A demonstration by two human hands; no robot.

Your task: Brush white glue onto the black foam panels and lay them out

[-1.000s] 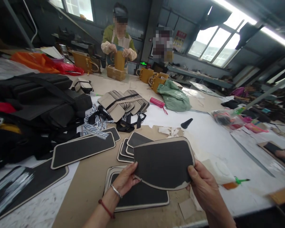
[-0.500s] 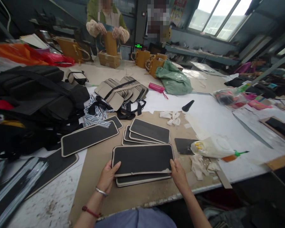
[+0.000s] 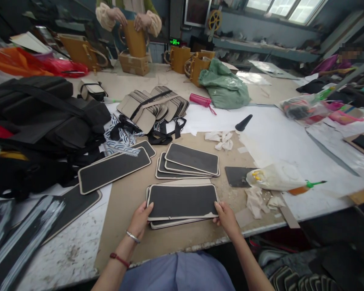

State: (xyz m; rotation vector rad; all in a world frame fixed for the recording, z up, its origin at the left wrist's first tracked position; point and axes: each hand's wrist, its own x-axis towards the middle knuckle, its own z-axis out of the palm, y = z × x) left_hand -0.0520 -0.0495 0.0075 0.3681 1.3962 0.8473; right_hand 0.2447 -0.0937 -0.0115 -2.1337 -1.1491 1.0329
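Between my two hands is a flat black panel [image 3: 182, 201] with a beige edge and rounded corners. My left hand [image 3: 142, 216] pinches its left side, thumb on top. At the right edge my right hand [image 3: 226, 218] grips it the same way, fingers curled beneath. Similar panels show under it, partly covered. Just beyond lies a stack of black panels [image 3: 192, 159], slightly fanned. To the left, another long black panel [image 3: 114, 170] rests aslant on others.
Black bags [image 3: 42, 117] are heaped at the left. Banded beige pieces [image 3: 151, 106] lie farther back. At the right are a clear bag [image 3: 271, 177], cloth scraps [image 3: 256, 202] and a black tapered object [image 3: 243, 123]. Across the table, a person's hands [image 3: 129, 20] hold a brown bag.
The held panel now lies lower and flatter over the panels beneath it, with beige edging showing behind it. My camera view has tipped down. The co-worker's hands have shifted slightly around the brown bag.
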